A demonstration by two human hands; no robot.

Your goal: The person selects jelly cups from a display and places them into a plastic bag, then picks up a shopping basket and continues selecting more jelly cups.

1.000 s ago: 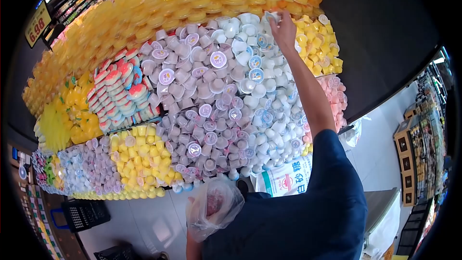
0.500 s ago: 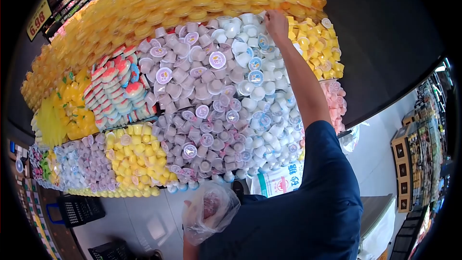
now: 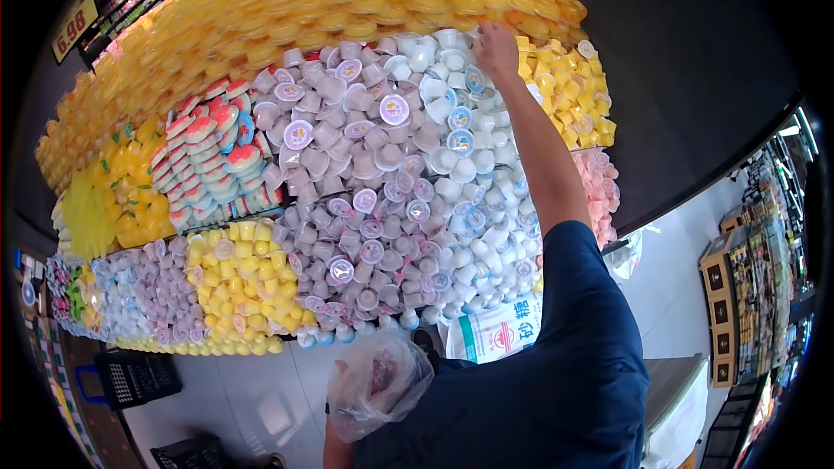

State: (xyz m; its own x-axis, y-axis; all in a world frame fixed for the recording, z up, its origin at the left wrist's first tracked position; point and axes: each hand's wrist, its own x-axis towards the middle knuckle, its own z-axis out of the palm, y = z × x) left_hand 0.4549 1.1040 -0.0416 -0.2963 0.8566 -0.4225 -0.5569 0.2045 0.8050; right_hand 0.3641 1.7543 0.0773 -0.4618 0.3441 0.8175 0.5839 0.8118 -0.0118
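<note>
My right hand (image 3: 497,50) reaches to the far edge of the white jelly cups (image 3: 469,169), just below the stacked yellow cups (image 3: 365,13). Its fingers are curled together among the cups; whatever they hold is hidden. Low in the view, my left hand (image 3: 340,371) is closed on a clear plastic bag (image 3: 395,391). Something reddish shows blurrily through the bag's film. Pale purple jelly cups (image 3: 326,135) lie left of the white ones, and small yellow cups (image 3: 569,91) lie right of my right hand.
Red-and-white packs (image 3: 204,148) and yellow fruit-shaped packs (image 3: 139,208) fill the display's left side. A printed white sack (image 3: 491,334) stands below its front edge. Black baskets (image 3: 139,378) are on the floor at left, and stocked shelves (image 3: 747,269) are at right.
My right hand has shifted slightly down and its fingers sit a little differently at the white cups' edge. The left hand still holds the bag low in view.
</note>
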